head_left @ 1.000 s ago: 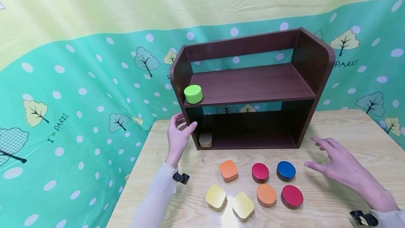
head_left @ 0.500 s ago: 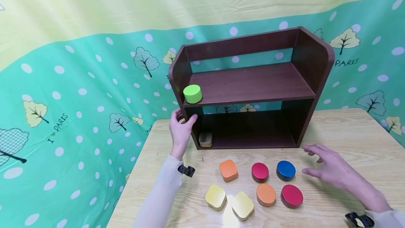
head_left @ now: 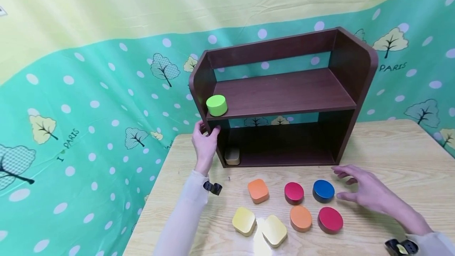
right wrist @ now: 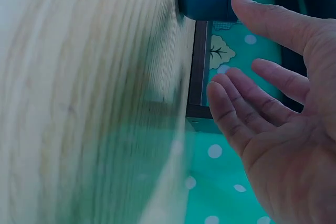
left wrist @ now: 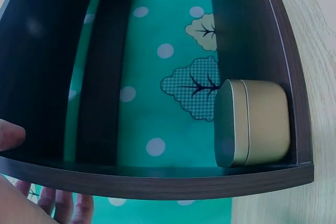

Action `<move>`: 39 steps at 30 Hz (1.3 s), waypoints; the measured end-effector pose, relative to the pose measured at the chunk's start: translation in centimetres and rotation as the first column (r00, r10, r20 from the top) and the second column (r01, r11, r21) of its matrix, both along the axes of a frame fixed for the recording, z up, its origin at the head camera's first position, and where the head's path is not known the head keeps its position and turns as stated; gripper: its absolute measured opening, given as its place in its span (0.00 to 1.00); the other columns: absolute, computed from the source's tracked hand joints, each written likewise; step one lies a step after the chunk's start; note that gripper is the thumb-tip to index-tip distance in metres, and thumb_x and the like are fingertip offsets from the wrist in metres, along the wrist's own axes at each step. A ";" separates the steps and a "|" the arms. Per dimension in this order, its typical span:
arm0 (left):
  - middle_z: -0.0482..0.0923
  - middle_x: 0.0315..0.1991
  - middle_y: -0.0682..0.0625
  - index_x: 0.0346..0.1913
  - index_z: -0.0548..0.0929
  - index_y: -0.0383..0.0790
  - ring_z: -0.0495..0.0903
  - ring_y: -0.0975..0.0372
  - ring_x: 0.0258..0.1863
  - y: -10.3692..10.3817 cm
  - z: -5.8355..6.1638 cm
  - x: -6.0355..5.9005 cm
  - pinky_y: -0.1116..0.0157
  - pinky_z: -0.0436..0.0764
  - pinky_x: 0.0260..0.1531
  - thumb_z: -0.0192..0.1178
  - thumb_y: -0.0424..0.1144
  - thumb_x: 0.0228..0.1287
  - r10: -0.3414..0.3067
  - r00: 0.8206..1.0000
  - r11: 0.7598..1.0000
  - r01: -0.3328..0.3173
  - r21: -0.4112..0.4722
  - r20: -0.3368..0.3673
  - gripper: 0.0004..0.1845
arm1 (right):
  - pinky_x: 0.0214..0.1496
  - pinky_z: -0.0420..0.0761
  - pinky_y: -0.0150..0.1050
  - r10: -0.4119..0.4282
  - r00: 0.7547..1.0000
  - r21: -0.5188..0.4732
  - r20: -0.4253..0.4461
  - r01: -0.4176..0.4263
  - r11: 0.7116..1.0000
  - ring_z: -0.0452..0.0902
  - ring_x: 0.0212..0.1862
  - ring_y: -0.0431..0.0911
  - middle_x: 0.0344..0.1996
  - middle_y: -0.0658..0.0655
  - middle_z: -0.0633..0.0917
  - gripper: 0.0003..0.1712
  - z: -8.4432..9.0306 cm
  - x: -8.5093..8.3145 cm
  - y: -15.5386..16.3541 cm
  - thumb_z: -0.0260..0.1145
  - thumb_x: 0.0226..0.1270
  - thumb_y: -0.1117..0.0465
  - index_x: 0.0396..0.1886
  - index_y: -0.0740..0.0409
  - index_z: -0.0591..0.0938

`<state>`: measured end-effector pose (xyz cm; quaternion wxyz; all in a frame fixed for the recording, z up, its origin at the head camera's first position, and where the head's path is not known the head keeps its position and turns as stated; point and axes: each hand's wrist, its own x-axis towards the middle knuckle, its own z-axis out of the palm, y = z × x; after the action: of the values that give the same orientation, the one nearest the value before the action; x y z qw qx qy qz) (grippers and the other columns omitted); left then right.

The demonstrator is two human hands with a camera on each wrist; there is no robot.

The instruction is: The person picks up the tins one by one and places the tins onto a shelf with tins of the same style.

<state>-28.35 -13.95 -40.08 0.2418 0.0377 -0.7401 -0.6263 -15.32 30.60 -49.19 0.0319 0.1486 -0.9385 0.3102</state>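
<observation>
A dark brown two-tier shelf [head_left: 284, 92] stands on the table. My left hand [head_left: 205, 145] grips its left side panel, thumb on the inner face and fingers outside, as the left wrist view shows. Inside the lower tier, by that panel, sits a gold rounded-square tin [left wrist: 268, 121]. A round green tin [head_left: 217, 106] is at the left end of the upper tier. My right hand [head_left: 367, 189] holds nothing; its fingers are spread, just right of a round blue tin [head_left: 323, 191]. In the right wrist view the thumb tip appears very near the blue tin's edge.
In front of the shelf lie an orange square tin [head_left: 258, 191], two red round tins [head_left: 294, 192], an orange round tin [head_left: 301, 218] and two pale yellow square tins [head_left: 244, 221]. A green patterned cloth [head_left: 106, 129] hangs behind the wooden table [head_left: 401, 145].
My right hand has moved left and slightly down, closer to the blue tin. My left hand stays on the shelf's side panel, shifted slightly up. The tins have not moved.
</observation>
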 end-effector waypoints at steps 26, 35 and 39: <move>0.85 0.36 0.56 0.42 0.91 0.36 0.81 0.62 0.41 -0.9 -0.1 -0.6 0.70 0.79 0.42 0.75 0.30 0.61 0.025 0.999 0.999 -0.023 0.044 -0.048 0.07 | 0.56 0.84 0.27 0.256 0.958 -0.266 0.131 -0.215 0.940 0.74 0.55 0.18 0.64 0.72 0.83 0.43 -1.5 -1.2 -1.2 0.85 0.59 0.61 0.72 0.67 0.77; 0.86 0.35 0.54 0.43 0.91 0.34 0.82 0.59 0.43 -1.2 -0.2 -0.6 0.68 0.79 0.46 0.75 0.31 0.61 0.005 0.999 1.000 -0.004 0.009 -0.034 0.09 | 0.56 0.83 0.25 0.260 0.950 -0.242 0.175 -0.214 0.946 0.83 0.58 0.44 0.64 0.70 0.83 0.43 -2.0 -1.2 -1.7 0.86 0.57 0.58 0.71 0.64 0.79; 0.86 0.34 0.55 0.43 0.91 0.34 0.82 0.59 0.43 -1.2 -0.2 -0.7 0.67 0.78 0.48 0.75 0.31 0.60 0.007 0.999 1.000 -0.006 0.010 -0.045 0.08 | 0.56 0.82 0.24 0.262 0.946 -0.240 0.192 -0.214 0.947 0.83 0.59 0.51 0.64 0.70 0.83 0.44 -1.8 -1.5 -1.8 0.86 0.56 0.59 0.71 0.64 0.78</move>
<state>-29.02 -15.20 -40.27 0.2601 0.0274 -0.7312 -0.6300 -16.79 28.84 -50.98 -0.0949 0.2214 -0.8718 0.4266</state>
